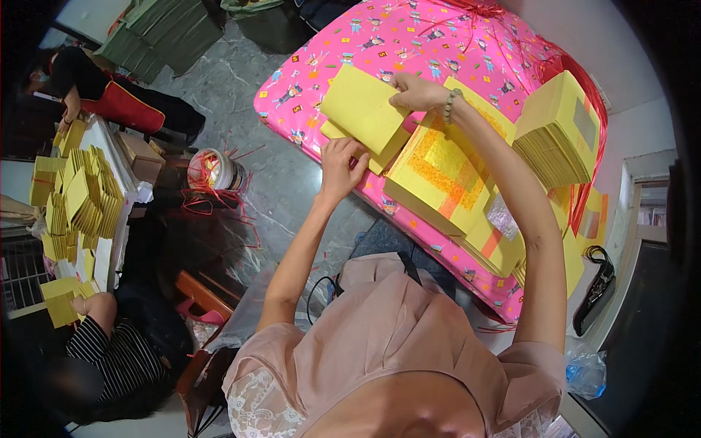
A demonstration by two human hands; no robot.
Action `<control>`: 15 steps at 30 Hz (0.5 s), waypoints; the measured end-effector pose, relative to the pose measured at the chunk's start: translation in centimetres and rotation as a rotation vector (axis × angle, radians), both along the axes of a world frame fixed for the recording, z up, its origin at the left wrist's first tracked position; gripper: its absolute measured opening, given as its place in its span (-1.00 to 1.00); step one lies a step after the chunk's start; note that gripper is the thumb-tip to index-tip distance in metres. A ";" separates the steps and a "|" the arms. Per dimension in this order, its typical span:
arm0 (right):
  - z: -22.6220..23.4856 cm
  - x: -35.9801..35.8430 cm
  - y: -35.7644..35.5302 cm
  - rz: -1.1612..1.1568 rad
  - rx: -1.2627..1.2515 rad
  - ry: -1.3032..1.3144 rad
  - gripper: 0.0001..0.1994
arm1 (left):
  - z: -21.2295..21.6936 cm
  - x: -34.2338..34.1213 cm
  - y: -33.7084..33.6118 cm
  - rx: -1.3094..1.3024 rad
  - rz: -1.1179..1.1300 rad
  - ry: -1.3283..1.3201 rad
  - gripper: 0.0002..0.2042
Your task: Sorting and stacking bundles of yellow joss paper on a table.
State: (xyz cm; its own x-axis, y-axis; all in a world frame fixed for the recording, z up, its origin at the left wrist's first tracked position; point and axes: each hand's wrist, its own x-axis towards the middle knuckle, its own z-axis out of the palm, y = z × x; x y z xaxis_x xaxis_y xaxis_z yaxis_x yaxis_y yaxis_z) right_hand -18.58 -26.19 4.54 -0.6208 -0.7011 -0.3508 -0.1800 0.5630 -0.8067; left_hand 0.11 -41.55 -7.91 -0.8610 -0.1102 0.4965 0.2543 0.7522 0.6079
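A yellow paper sheet (361,102) lies tilted at the top of a small yellow paper stack (387,155) on the pink patterned table cover (288,109). My right hand (420,93), a beaded bracelet at its wrist, is closed on the sheet's right edge, thumb on top. At the near left edge of the stack my left hand (342,166) has curled fingers closed on the yellow paper; its fingertips are partly hidden. Just right of the small stack is a larger yellow paper block (438,164) with an orange-and-gold patterned top, partly covered by my right forearm.
A tall yellow paper stack (558,128) stands at the right beside red plastic strings (595,95). On the left, two people work at a table piled with folded yellow paper (91,190). A white bucket (215,169) with red strips sits on the grey floor.
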 end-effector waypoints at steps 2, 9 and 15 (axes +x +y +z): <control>-2.0 -0.6 -0.6 0.054 0.050 0.117 -0.91 | -0.5 0.1 0.2 0.024 0.030 0.046 -0.84; -4.1 -0.7 -2.7 0.341 0.659 0.303 -0.56 | -1.5 0.7 0.6 0.162 0.109 0.055 -0.82; -2.0 1.0 -5.2 0.602 0.899 0.357 -0.36 | -2.2 1.3 0.9 0.416 0.115 0.021 -0.80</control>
